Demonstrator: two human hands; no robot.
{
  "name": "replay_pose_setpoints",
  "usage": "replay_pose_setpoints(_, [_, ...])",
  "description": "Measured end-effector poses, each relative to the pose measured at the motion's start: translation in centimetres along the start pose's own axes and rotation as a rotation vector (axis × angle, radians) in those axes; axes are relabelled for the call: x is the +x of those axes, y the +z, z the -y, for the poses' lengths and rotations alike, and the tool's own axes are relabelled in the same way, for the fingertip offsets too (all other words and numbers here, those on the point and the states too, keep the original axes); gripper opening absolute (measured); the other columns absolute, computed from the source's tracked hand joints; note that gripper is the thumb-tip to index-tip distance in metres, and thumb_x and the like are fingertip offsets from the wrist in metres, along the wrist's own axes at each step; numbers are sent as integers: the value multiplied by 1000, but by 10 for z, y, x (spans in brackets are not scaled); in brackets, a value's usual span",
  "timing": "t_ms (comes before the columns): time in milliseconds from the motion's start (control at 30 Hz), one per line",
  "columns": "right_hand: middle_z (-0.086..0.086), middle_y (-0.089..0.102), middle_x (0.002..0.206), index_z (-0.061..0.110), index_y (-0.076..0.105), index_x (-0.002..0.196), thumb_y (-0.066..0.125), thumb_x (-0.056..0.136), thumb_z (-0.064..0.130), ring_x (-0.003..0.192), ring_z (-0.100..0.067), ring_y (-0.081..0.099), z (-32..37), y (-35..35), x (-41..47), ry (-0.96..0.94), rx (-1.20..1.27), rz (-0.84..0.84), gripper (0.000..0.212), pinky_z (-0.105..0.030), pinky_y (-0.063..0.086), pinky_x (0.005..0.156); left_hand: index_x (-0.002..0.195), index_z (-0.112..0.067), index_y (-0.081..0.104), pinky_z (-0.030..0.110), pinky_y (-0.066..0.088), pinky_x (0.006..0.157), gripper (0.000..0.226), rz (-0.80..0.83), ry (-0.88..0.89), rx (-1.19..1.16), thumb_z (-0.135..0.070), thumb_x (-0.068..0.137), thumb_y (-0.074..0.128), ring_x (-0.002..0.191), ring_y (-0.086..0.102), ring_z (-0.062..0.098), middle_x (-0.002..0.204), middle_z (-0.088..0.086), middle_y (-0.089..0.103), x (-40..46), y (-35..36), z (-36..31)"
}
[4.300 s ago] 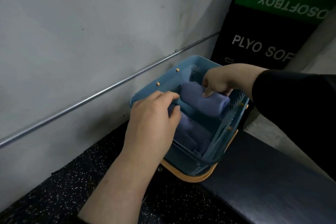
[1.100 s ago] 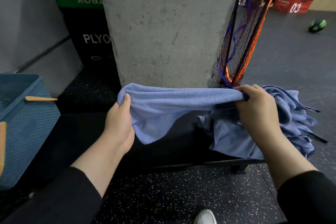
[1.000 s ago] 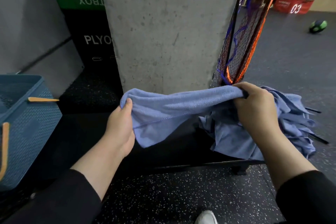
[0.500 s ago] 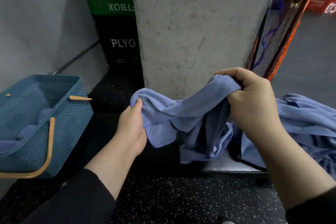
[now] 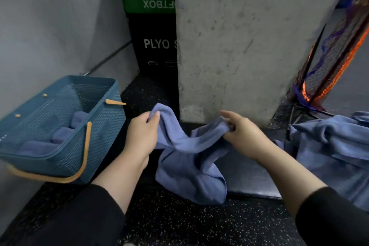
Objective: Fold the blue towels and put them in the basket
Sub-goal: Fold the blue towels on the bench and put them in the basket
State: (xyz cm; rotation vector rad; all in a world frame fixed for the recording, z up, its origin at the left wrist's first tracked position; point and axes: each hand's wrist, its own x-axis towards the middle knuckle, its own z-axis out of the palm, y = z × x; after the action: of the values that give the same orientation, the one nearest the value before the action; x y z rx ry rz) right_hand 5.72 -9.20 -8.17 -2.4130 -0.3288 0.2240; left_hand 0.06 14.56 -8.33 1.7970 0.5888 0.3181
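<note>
Bench pad (image 5: pixel 251 181): towel (image 5: pixel 189 168), towel heap (image 5: pixel 329 150)

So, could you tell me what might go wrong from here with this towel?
The towel hangs bunched between the left hand and right hand, its lower part drooping over the bench edge toward the floor; it may drag there. Being crumpled, it could fold unevenly. The basket already holds rolled towels, so space may be tight.
</note>
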Motion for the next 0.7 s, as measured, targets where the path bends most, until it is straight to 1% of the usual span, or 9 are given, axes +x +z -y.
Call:
replay_pose_setpoints(100, [7, 44, 153, 28, 30, 156, 71, 88, 32, 127, -14, 54, 9, 7, -6, -45, -176, 67, 80, -18, 36, 93, 83, -18, 73, 48, 58, 80, 25, 61, -89, -160, -31, 100, 60, 95, 72, 28, 90, 11, 75, -2, 5, -1])
replay_pose_setpoints(167, [13, 43, 151, 32, 37, 151, 74, 85, 44, 135, -8, 46, 24, 14, -14, -159, -89, 5, 77, -18, 35, 102, 81, -20, 76, 56, 58, 87, 25, 128, -133, -248, -32, 98, 62, 95, 74, 30, 92, 12, 76, -6, 13, -5])
replay_pose_setpoints(233, [15, 50, 143, 33, 45, 145, 77, 80, 49, 130, -3, 49, 39, 25, -22, -273, 25, 1, 74, -24, 41, 105, 85, -17, 76, 53, 61, 83, 28, 167, -173, -335, -34, 100, 60, 90, 75, 28, 94, 14, 77, -11, 20, -10])
replay_pose_setpoints(333, [12, 51, 139, 28, 43, 149, 77, 82, 48, 124, -6, 51, 48, 46, -29, -318, -45, 3, 77, -19, 41, 98, 101, -10, 74, 41, 61, 70, 41, 356, -264, -488, -45, 102, 53, 87, 76, 29, 99, 18, 76, -22, 30, -19])
replay_pose_setpoints(400, [13, 50, 135, 27, 46, 146, 75, 86, 43, 116, -6, 54, 45, 53, -27, -283, -44, -102, 69, -16, 42, 88, 116, -9, 71, 36, 59, 74, 50, 460, -274, -547, -50, 102, 46, 99, 73, 29, 109, 19, 74, -25, 32, -20])
replay_pose_setpoints(500, [17, 60, 116, 27, 64, 127, 67, 95, 33, 99, -1, 58, 39, 52, -20, -278, 13, -290, 33, -9, 41, 80, 122, -9, 67, 36, 57, 88, 42, 547, -213, -572, -38, 108, 39, 106, 70, 23, 115, 14, 74, -27, 32, -17])
replay_pose_setpoints(567, [18, 68, 90, 28, 71, 101, 59, 99, 27, 84, 3, 61, 38, 46, -15, -229, 138, -309, 12, -8, 41, 70, 115, -22, 68, 37, 55, 95, 27, 561, -126, -474, -24, 108, 43, 104, 70, 15, 110, 1, 76, -28, 32, -15])
replay_pose_setpoints(633, [10, 66, 68, 23, 65, 81, 55, 101, 25, 67, -4, 60, 37, 41, -10, -169, 263, -300, 23, -26, 49, 66, 119, -32, 65, 31, 54, 94, 29, 538, -23, -352, -14, 106, 47, 102, 70, 7, 107, -8, 76, -29, 31, -12])
replay_pose_setpoints(700, [0, 68, 72, 17, 65, 82, 51, 103, 25, 71, -17, 63, 37, 34, -9, -113, 430, -263, 27, -41, 57, 71, 134, -33, 57, 28, 53, 98, 39, 485, 60, -234, -13, 101, 57, 104, 68, 1, 113, -10, 74, -27, 29, -9])
